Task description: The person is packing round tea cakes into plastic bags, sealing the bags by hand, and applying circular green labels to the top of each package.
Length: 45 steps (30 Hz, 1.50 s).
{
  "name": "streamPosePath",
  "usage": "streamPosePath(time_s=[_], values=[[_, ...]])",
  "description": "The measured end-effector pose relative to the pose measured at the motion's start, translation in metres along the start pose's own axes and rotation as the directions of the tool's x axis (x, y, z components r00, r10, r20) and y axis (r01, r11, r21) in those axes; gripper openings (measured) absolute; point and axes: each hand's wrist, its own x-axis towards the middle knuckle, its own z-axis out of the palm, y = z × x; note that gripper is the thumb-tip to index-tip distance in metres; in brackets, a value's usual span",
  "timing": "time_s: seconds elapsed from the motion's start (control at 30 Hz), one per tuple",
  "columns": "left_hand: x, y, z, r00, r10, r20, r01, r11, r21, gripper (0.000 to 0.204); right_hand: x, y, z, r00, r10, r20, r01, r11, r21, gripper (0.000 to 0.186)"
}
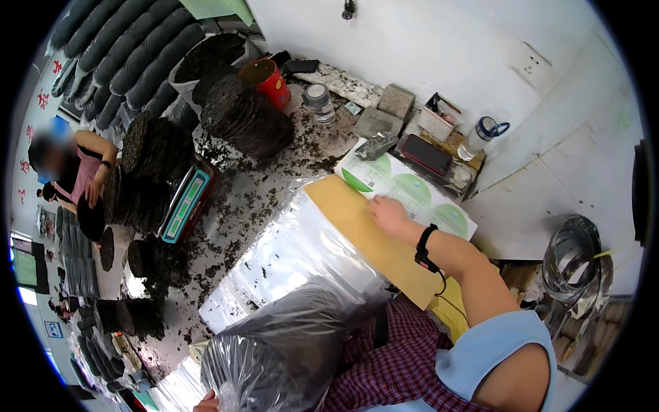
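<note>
My right hand (391, 215) reaches across a tan backing sheet (371, 240). Its fingers are bent together at the near edge of a white label sheet (412, 192) printed with green round designs. Only a few fingers of my left hand (206, 402) show at the lower edge, closed on the side of a clear plastic bag (274, 350). Dark material fills the bag, which leans against my checked apron (405, 343). Beneath the paper and beyond the bag lie flat, shiny clear plastic bags (295, 240).
Stacks of dark pressed discs (247, 117) stand beside a teal-faced scale (185, 206), with crumbs scattered around. A red can (268, 82), jars (318, 103), bricks (379, 122) and a phone (425, 154) line the wall side. Across the table, another person (86, 172) handles a dark disc.
</note>
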Motion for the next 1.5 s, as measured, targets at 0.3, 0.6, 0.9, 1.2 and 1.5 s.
streamPosePath(time_s=[0.3,0.6,0.9,1.2,1.5], values=[[0.009,0.000,0.007,0.970,-0.165,-0.178,0.150,0.984,-0.091,0.021,0.095,0.009,0.036,0.992,0.073,0.106,-0.041,0.959,-0.279,0.029],[0.028,-0.009,0.030,0.957,-0.236,-0.166,0.238,0.971,-0.013,0.011,0.131,-0.011,0.057,0.867,0.008,0.498,0.339,0.723,-0.602,0.015],[0.042,-0.039,0.016,0.945,-0.323,-0.054,0.313,0.940,-0.136,0.005,0.108,0.012,0.019,0.986,0.000,0.168,0.015,0.996,-0.088,0.016],[0.063,-0.037,0.021,0.966,-0.254,0.041,0.257,0.960,-0.113,0.015,0.146,-0.006,0.056,0.801,0.081,0.594,0.280,0.825,-0.491,0.018],[0.054,-0.030,0.025,0.962,-0.272,0.009,0.272,0.958,-0.089,0.022,0.103,0.000,0.019,0.989,0.135,0.053,-0.133,0.990,-0.042,0.017]])
